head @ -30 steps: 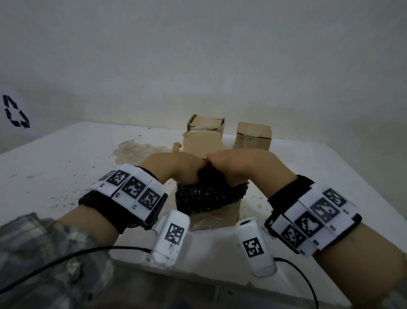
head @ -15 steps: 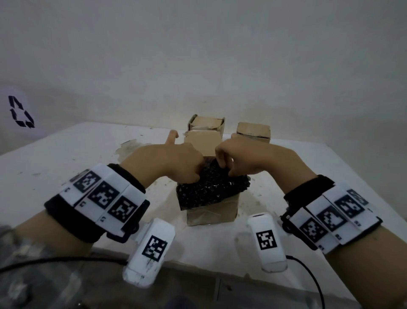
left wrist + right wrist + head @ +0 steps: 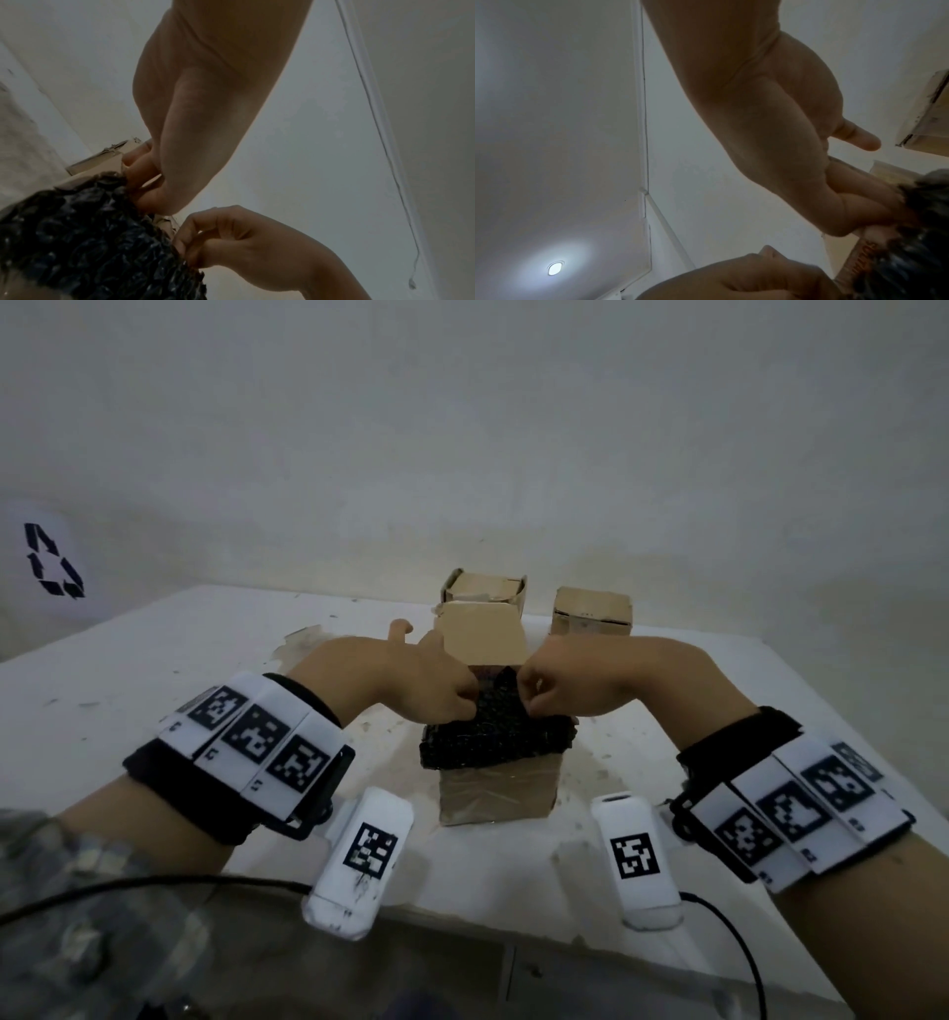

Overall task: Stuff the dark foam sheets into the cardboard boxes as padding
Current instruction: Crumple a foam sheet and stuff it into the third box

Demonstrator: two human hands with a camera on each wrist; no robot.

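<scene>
Foam sheet (image 3: 495,737) bulges from the box (image 3: 498,796) mid-desk (image 3: 128,680), white wall behind; left grip (image 3: 411,680) and right grip (image 3: 570,683) pinch it, now lifted higher.

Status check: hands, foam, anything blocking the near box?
Left hand and right hand pinching foam sheet. Foam bulging over near box, not yet in. Rear flap upright; nothing blocking.
</scene>
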